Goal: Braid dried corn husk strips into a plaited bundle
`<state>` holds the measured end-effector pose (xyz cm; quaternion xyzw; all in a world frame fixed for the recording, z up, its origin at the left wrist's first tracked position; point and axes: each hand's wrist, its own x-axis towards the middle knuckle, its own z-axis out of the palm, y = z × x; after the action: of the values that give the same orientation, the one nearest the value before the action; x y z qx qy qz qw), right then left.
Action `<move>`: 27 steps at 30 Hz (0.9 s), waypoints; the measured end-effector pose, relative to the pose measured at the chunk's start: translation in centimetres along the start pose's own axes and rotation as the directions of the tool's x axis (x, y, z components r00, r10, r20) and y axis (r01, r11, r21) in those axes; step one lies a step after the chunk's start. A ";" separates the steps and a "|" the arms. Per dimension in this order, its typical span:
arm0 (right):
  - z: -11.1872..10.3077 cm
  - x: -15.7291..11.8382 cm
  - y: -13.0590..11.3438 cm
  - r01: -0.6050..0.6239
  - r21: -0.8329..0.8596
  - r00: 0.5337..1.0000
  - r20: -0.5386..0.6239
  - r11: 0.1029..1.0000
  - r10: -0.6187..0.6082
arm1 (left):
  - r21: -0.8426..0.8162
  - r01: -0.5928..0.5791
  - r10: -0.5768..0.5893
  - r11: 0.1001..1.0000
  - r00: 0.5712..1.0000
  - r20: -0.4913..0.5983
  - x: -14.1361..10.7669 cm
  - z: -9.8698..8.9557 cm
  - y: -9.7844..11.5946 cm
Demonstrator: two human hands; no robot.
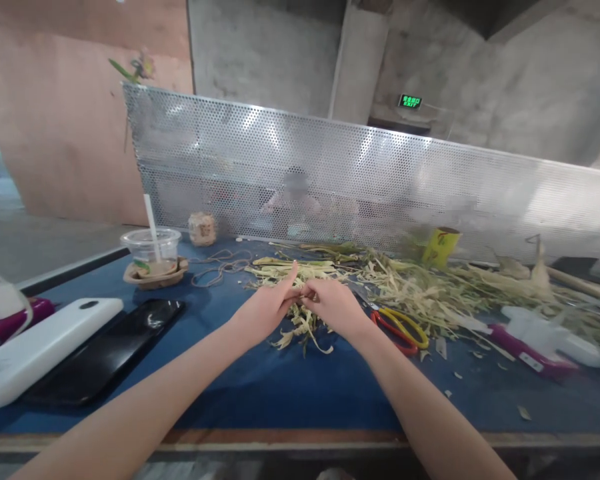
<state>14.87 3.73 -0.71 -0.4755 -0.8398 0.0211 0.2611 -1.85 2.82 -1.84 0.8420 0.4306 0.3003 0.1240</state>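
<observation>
In front of me, my left hand (265, 308) and my right hand (334, 304) meet over the blue tabletop, fingertips close together. Both are closed in a pinch, the left thumb pointing up. Whatever lies between the fingers is too small and hidden to make out. Under and behind them is a pile of pale dried plant strips (305, 323), some curling toward me. Greenish stalks (293, 262) lie just beyond. Right of my right hand rest scissors (403, 328) with one yellow and one red handle.
A larger heap of dried strips (430, 293) spreads right, by a yellow roll (441, 247) and a purple-white device (530, 347). At left are a plastic cup (153, 248) with a straw, string (223, 263), a black phone (113, 350) and a white case (50, 347). A perforated metal screen (300, 147) stands behind.
</observation>
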 end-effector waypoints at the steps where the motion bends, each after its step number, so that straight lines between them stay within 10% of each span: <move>1: -0.2 0.0 -0.2 -0.001 -0.050 1.000 0.000 0.999 0.001 | 0.009 -0.001 0.002 1.000 1.000 -0.015 0.1 0.2 0.0; 9: -1.7 -0.2 -0.5 0.046 -0.085 0.998 0.053 0.995 -0.042 | -0.023 0.029 -0.030 0.999 0.998 -0.050 0.6 -0.5 -0.1; 17: -4.9 -4.1 4.6 -0.147 0.018 0.988 -0.039 0.989 0.148 | -0.454 0.140 -0.156 0.880 0.988 0.001 0.6 -1.8 1.5; 27: -5.4 -8.6 10.3 -0.478 -0.381 0.830 0.098 0.791 0.548 | -0.661 0.156 -0.145 0.734 0.987 0.072 1.2 -0.7 3.0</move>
<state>28.98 1.19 -2.55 -0.7194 -0.6908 -0.0058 0.0719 0.28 1.97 0.59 0.7073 0.3613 0.4163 0.4425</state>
